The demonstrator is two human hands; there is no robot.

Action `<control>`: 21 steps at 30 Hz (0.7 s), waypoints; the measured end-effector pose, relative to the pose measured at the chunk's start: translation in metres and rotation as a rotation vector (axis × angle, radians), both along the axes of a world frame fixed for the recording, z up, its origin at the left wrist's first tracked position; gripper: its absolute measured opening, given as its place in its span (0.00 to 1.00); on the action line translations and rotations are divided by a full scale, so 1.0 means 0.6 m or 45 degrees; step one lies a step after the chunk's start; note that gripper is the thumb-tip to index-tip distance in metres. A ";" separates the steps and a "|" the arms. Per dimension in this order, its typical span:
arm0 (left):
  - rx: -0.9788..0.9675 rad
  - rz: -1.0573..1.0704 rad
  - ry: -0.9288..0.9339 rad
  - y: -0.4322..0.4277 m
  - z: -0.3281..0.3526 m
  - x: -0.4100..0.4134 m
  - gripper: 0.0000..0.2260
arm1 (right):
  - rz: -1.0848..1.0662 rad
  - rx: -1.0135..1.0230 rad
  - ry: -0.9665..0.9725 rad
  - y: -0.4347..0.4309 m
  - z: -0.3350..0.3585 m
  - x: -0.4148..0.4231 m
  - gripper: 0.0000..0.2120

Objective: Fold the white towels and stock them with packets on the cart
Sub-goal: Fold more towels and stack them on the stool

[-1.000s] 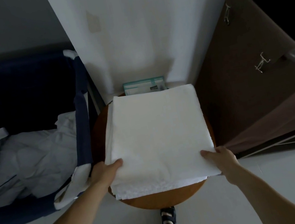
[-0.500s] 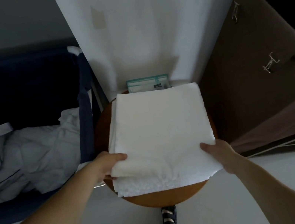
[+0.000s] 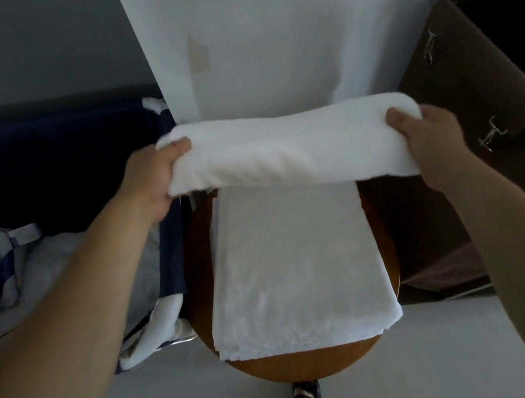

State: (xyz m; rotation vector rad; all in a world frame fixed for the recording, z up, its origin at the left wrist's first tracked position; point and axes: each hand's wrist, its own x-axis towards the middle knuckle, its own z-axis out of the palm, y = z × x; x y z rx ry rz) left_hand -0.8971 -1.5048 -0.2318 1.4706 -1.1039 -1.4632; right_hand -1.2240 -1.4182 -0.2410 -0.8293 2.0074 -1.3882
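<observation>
White folded towel [image 3: 291, 149] is up in the air — left hand [image 3: 150, 182] & right hand [image 3: 428, 136] pinch its ends; loose grip, it flops open.

Folded towel [image 3: 291, 149] held up between left hand [image 3: 150, 179] and right hand [image 3: 431, 135], above towel stack [image 3: 296, 273] on round table [image 3: 302, 364]. Bedding [image 3: 6, 276] left, wardrobe [image 3: 479, 93] right, wall [image 3: 276, 22] behind.

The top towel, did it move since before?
Yes. Both hands lifted the top towel up off the stack, which stays on the round table.
</observation>
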 end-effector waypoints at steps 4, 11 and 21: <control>0.172 0.013 -0.154 0.089 -0.158 0.020 0.10 | -0.001 0.316 0.024 0.072 -0.153 -0.006 0.11; 0.534 -0.186 -0.596 0.211 -0.396 0.059 0.16 | 0.068 0.846 0.107 0.202 -0.354 0.040 0.23; 0.064 -0.045 -0.749 0.220 -0.380 0.040 0.14 | 0.138 0.833 0.305 0.176 -0.307 0.013 0.22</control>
